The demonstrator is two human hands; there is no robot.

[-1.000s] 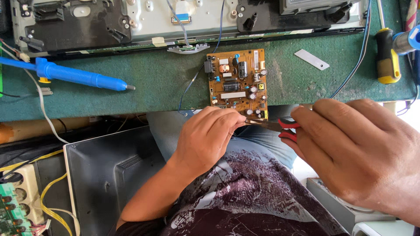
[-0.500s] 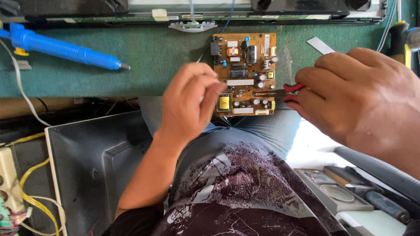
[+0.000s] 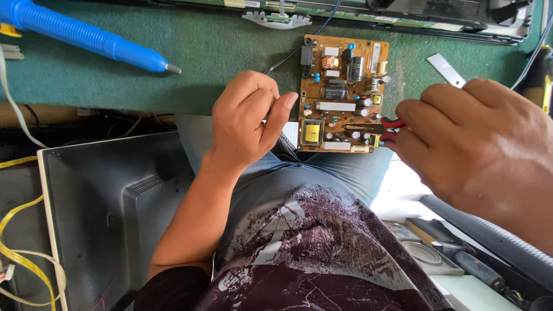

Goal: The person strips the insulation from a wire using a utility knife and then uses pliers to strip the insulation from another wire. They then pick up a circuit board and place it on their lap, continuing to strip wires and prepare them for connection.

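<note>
Bare green mat (image 3: 219, 63) left of circuit board (image 3: 341, 95)

A blue desoldering pump (image 3: 86, 39) lies on green matting (image 3: 219, 52).

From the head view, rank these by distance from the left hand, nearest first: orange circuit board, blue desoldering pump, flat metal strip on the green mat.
From the left hand:
1. Orange circuit board, just to its right, by the fingertips.
2. Blue desoldering pump, up and to the left on the green mat.
3. Flat metal strip, far right, beyond the board.
</note>
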